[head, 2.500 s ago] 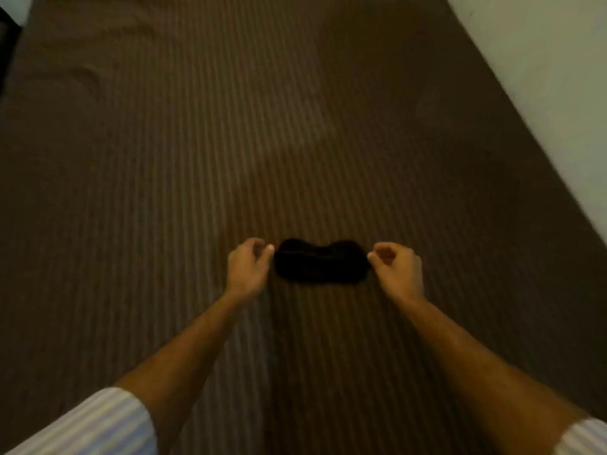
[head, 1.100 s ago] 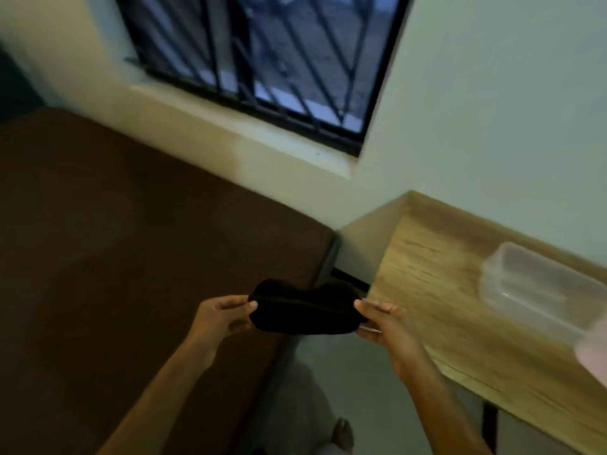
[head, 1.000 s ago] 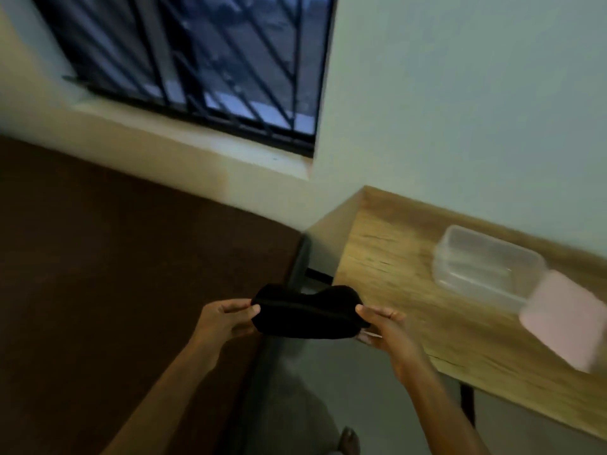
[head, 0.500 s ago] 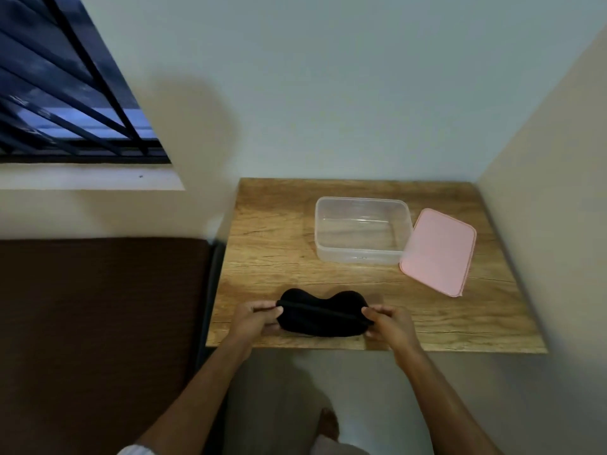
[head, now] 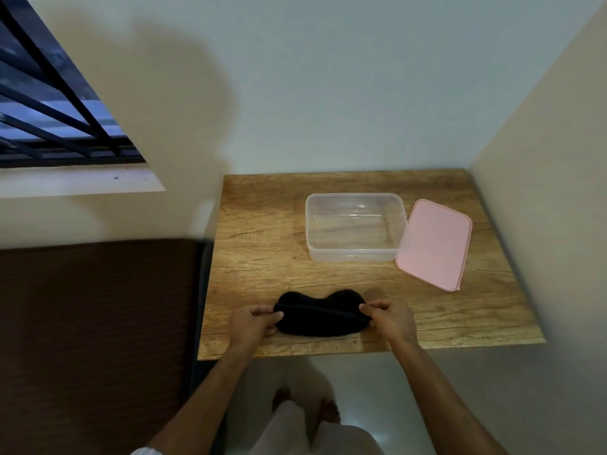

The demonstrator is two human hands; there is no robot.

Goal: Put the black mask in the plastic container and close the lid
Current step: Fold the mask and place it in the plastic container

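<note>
The black mask is stretched sideways over the near part of the wooden table. My left hand pinches its left end and my right hand pinches its right end. Farther back stands the clear plastic container, open and with nothing inside. Its pink lid leans against the container's right side, with its lower edge resting on the table.
Walls close in behind the table and on its right. A brown bed lies to the left, with a barred window above it. My legs and feet stand on the pale floor below the table's front edge.
The mask was lifted off the brown bed with both hands and carried right to the table. In the last half second the hands barely moved.
</note>
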